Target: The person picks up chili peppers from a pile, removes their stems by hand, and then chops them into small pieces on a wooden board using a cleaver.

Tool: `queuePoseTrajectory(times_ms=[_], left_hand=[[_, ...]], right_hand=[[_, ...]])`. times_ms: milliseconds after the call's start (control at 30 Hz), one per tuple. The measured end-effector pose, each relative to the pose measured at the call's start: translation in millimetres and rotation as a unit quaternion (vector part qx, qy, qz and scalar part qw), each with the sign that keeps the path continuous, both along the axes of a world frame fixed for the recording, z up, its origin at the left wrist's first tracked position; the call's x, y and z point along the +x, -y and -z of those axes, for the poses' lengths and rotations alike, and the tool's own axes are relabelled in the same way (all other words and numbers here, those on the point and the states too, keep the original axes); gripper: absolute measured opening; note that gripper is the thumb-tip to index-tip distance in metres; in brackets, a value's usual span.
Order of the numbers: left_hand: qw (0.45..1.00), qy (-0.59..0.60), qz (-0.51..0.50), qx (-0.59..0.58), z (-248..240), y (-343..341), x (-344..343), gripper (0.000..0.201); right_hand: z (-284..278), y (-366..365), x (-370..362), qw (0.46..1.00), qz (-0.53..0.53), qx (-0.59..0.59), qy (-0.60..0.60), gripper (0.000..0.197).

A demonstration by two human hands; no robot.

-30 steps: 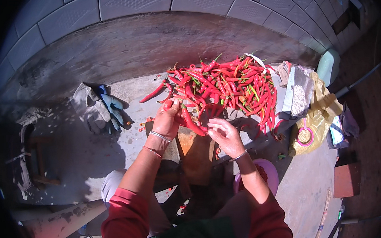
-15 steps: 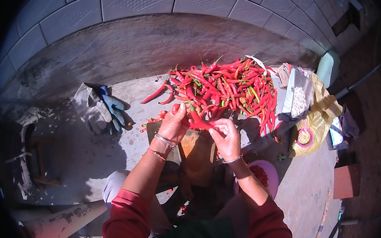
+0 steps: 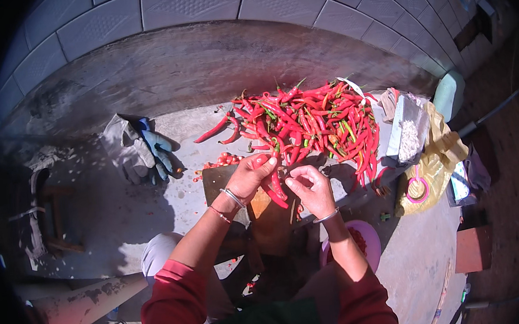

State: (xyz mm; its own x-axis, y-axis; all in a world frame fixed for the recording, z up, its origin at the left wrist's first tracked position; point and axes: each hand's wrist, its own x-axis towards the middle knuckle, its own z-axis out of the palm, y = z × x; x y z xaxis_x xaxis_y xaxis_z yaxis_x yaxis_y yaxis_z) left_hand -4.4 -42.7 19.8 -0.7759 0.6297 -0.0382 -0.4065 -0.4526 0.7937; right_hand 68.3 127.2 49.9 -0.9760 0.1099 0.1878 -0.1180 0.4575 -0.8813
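My left hand (image 3: pixel 250 178) is closed around red chili peppers (image 3: pixel 278 191), their tips hanging down over a wooden board (image 3: pixel 270 237). A green stem sticks up beside the thumb. Just to the right, apart from those peppers, my right hand (image 3: pixel 314 190) has its thumb and forefinger pinched together; whatever is between them is too small to make out. Beyond both hands lies a large heap of red chili peppers (image 3: pixel 311 121), with some green stems. Chopped red pieces (image 3: pixel 223 160) lie by the board's far left corner.
A pink bowl (image 3: pixel 373 244) with red pieces stands below my right forearm. Work gloves (image 3: pixel 142 148) lie at left. On the right are a grey box of white bits (image 3: pixel 408 135), a yellow bag (image 3: pixel 430 194) and a brick (image 3: pixel 472 249). A tiled wall (image 3: pixel 192 6) rises behind.
My hands have drawn apart. The pepper that stretched between them now points down from my left hand, and my right hand has come off it.
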Motion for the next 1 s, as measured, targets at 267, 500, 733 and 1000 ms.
queuePoseTrajectory(times_ms=[267, 500, 733, 1000], left_hand=[[0.966, -0.196, 0.059, -0.159, -1.3, -10.0, 13.7, 0.022], [0.942, -0.211, 0.129, -0.226, -5.6, -6.0, 12.5, 0.019], [0.985, -0.039, 0.073, -0.15, 34.3, -22.7, 22.8, 0.023], [0.994, 0.003, 0.071, -0.088, 3.8, 1.5, 8.5, 0.028]], right_hand=[[-4.9, -9.4, -2.8, 0.969, -0.017, -0.225, 0.099, 0.019], [5.0, -9.6, 1.4, 0.979, 0.015, -0.191, 0.066, 0.014], [21.7, -2.5, 3.1, 0.99, 0.058, 0.076, -0.103, 0.011], [1.8, -68.3, 29.9, 0.902, -0.261, 0.05, 0.34, 0.019]])
